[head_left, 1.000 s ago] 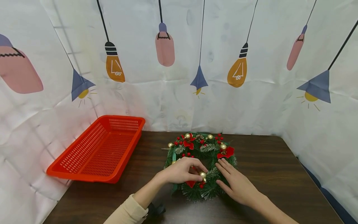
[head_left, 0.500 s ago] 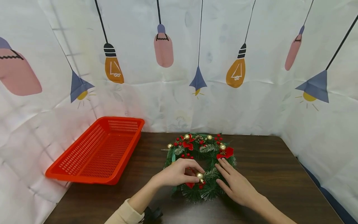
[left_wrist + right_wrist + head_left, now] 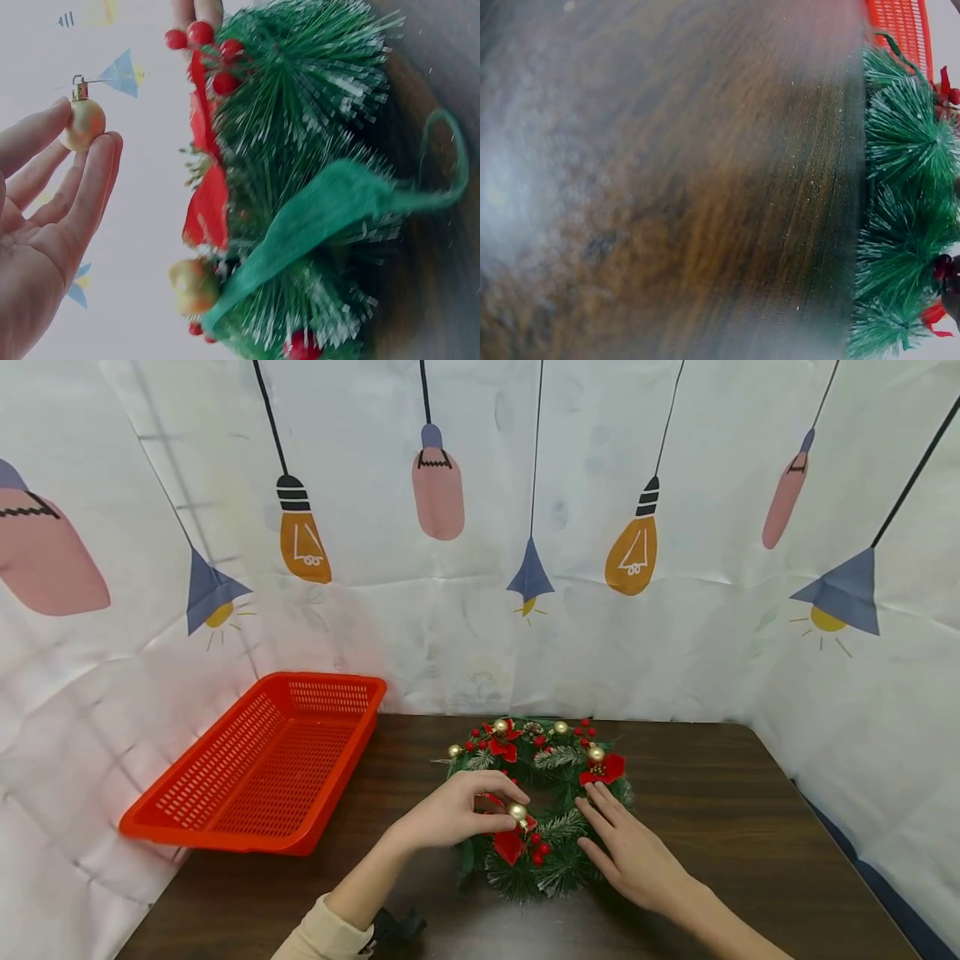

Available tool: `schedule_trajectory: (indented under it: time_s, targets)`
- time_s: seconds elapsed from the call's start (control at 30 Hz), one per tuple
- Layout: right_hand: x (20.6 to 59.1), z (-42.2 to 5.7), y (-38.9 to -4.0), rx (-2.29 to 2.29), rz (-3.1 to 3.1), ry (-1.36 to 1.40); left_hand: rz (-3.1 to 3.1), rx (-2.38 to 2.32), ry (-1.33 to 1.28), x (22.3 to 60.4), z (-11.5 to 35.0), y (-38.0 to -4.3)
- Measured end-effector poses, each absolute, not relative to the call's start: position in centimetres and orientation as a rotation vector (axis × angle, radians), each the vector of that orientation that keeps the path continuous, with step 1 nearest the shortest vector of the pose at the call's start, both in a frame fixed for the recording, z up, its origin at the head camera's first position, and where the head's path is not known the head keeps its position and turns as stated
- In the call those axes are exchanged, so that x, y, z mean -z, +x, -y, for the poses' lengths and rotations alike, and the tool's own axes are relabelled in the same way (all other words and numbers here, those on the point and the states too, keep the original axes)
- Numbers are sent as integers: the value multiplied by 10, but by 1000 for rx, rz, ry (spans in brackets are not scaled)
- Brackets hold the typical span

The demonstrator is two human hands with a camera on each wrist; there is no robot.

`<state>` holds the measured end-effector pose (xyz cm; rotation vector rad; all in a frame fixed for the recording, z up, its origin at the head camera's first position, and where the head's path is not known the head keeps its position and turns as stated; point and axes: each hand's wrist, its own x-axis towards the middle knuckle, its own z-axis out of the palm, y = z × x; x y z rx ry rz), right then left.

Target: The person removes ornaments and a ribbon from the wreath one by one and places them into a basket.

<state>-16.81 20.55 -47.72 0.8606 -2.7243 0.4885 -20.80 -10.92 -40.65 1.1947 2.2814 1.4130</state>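
Observation:
A green Christmas wreath [image 3: 562, 867] lies on the table, trimmed with red poinsettias, red berries and gold balls. My left hand [image 3: 463, 814] is over its left side and pinches a gold bauble [image 3: 517, 812] between thumb and fingertips. In the left wrist view the bauble [image 3: 84, 126] shows its small metal cap and loop on top, apart from the wreath's decorations. My right hand [image 3: 628, 856] rests on the wreath's right side with fingers extended, just below a red poinsettia [image 3: 603, 769]. A green ribbon [image 3: 322, 210] runs along the wreath's side.
A red plastic basket [image 3: 330, 814] with perforated walls stands at the left of the dark wooden table [image 3: 705, 793]. Behind the table hangs a white curtain [image 3: 465, 635] printed with lamps and bulbs.
My left hand has lifted the gold bauble from the wreath's lower front and moved left and away with it, uncovering red berries. The right hand has stayed on the wreath.

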Motion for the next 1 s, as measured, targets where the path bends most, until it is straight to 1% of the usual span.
schedule_trajectory:
  time_s: [0.17, 0.33, 0.73, 1.0]
  targets:
    - [477, -205, -169, -474, 2722, 868, -2338, -1440, 1184, 402, 121, -212]
    - [477, -205, -169, -445, 2723, 872, -2335, -1519, 1112, 398, 135, -212]
    - [478, -206, -168, -412, 2696, 883, -2362, -1637, 1012, 400, 168, -214]
    - [476, -206, -170, -412, 2737, 891, -2419, -1699, 956, 393, 189, -212]
